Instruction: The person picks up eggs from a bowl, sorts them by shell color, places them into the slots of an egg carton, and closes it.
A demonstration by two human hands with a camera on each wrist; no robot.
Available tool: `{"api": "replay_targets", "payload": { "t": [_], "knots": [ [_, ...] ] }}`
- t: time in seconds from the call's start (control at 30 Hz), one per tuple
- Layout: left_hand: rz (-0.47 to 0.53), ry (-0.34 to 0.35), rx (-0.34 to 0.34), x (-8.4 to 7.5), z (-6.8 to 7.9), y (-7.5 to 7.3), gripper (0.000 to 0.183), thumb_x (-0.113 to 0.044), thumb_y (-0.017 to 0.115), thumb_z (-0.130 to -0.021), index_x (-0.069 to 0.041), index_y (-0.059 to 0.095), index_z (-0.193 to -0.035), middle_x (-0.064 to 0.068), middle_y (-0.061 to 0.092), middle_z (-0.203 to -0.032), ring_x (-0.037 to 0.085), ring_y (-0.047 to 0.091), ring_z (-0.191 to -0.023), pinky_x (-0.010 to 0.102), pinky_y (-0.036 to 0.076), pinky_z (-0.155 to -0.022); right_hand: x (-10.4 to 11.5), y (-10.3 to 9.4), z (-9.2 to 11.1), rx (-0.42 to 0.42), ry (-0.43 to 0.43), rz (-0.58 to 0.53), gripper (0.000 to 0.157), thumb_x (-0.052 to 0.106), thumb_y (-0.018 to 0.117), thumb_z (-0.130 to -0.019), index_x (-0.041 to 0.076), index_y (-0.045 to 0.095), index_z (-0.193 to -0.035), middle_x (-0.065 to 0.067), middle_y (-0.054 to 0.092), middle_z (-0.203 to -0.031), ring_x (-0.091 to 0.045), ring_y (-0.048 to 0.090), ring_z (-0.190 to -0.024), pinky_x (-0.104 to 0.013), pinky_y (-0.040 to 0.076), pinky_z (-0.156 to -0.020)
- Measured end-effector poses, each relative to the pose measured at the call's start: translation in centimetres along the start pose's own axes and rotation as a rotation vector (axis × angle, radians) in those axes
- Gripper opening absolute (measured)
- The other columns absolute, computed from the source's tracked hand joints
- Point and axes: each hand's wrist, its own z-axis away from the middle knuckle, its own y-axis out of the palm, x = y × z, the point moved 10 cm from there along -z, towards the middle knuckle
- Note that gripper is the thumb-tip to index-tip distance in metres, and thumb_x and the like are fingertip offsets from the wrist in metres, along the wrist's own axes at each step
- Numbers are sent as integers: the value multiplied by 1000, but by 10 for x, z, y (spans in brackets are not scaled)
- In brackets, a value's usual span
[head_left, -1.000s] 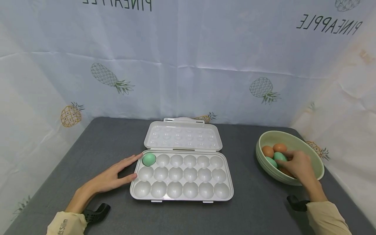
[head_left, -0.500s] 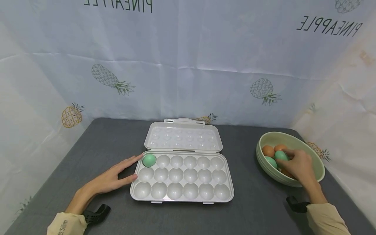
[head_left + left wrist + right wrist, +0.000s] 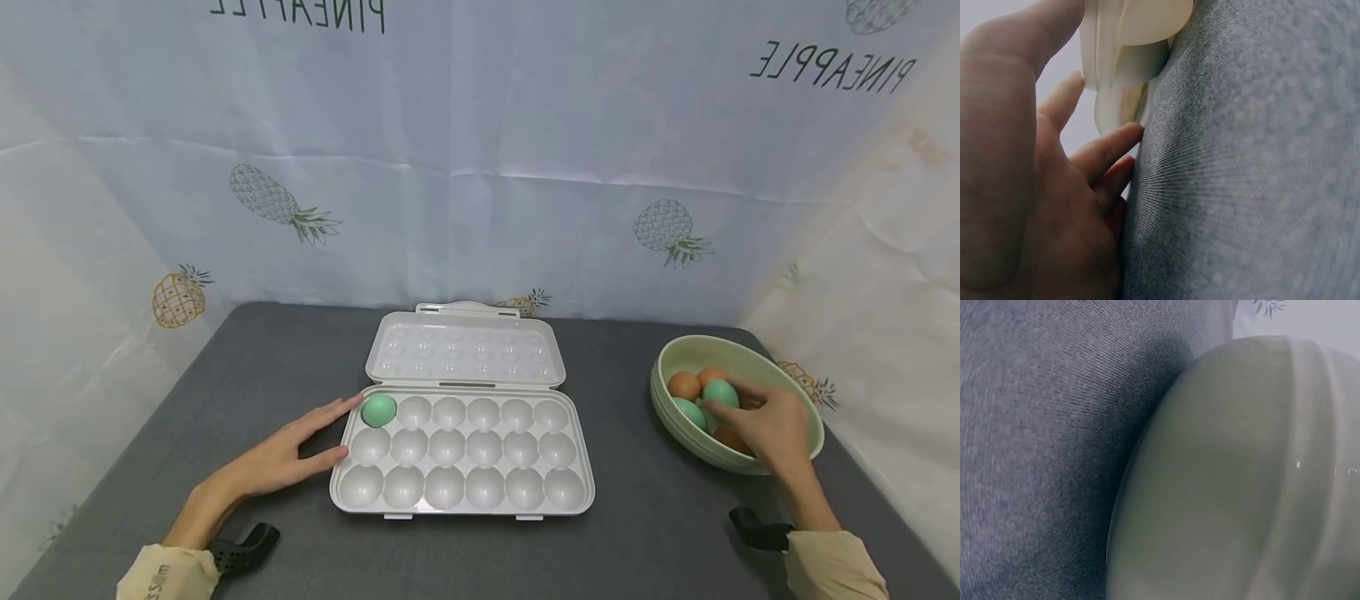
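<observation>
A white egg tray [image 3: 462,450] lies with its lid [image 3: 466,350] folded back, and one green egg [image 3: 378,410] sits in its back left cup. Fingers fairly straight, my left hand [image 3: 277,454] touches the tray's left edge with fingertips and thumb. In the left wrist view, the egg tray [image 3: 1141,62] shows from below beside that hand [image 3: 1063,206]. At the right, my right hand [image 3: 772,421] reaches into a pale green bowl [image 3: 795,392] and pinches a green egg [image 3: 721,392] between thumb and fingers. The right wrist view holds just the bowl's outside [image 3: 1210,475], hiding the hand.
Around the pinched egg lie brown eggs [image 3: 683,385] and another green egg [image 3: 688,412]. Grey cloth [image 3: 637,517] covers the table. A pineapple-print curtain [image 3: 480,167] hangs behind and along both sides.
The pinched green egg has risen slightly among the others, with more of the brown egg under my right hand showing. My left hand stays at the tray's edge.
</observation>
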Motion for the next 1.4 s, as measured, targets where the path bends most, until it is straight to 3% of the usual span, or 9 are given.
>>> {"api": "replay_targets", "payload": {
  "t": [0.1,0.2,0.4,0.5,0.77,0.9,1.07,1.17,1.4],
  "knots": [
    [-4,-1,-3,0,0,0,69,-38,65,-99,-35,34,-160,22,39,-162,55,32,-149,79,32,-108,-1,-1,0,-6,8,-13,57,31,87,-82,-3,71,-125,1,78,-92,24,48,-70,-10,45,-61],
    [-4,3,-9,-1,0,-1,69,-38,66,-99,-35,34,-160,24,39,-162,56,32,-148,79,32,-109,-2,-1,0,-16,10,-35,58,31,86,-84,-3,70,-127,27,67,-88,25,48,-71,-8,45,-62],
    [-6,-2,-8,-1,-1,-1,69,-38,66,-99,-36,34,-160,25,38,-162,56,32,-148,79,32,-109,-3,-3,-1,-41,-1,-114,60,25,83,-87,-7,63,-134,36,62,-87,27,52,-72,-3,46,-63],
    [-9,-4,-8,0,-2,0,69,-38,66,-99,-36,34,-160,25,38,-162,56,32,-148,79,32,-109,-5,-4,0,-59,27,-167,60,25,82,-88,-7,62,-135,47,49,-83,27,54,-73,-3,47,-63],
    [-19,-9,-9,1,-3,0,69,-40,65,-99,-36,34,-160,24,39,-162,55,33,-148,78,32,-109,-8,-16,6,-192,134,-299,53,27,83,-87,11,69,-135,41,62,-90,18,57,-94,-3,45,-75],
    [-20,-1,-16,0,-2,-1,69,-39,66,-99,-36,34,-160,24,39,-161,55,34,-148,78,33,-109,1,-19,7,-274,138,-433,49,16,85,-84,13,72,-131,35,69,-90,14,63,-97,-4,47,-78],
    [-19,6,-20,0,-2,0,68,-39,66,-99,-37,35,-159,24,40,-161,55,34,-148,77,34,-109,37,-8,6,-287,18,-590,45,1,83,-82,2,73,-125,22,76,-98,6,70,-98,-7,55,-78],
    [-16,4,-21,1,-2,1,68,-39,66,-99,-37,35,-159,24,40,-161,55,34,-148,77,34,-109,65,1,7,-269,-86,-589,44,-1,82,-83,1,72,-125,20,75,-104,4,71,-100,-9,56,-84],
    [-11,12,-28,1,-1,0,68,-38,66,-98,-36,35,-159,25,40,-161,56,34,-147,76,33,-110,112,32,13,-215,-178,-597,48,-3,82,-81,2,71,-128,25,70,-104,6,68,-101,-8,55,-85]
  ]
}}
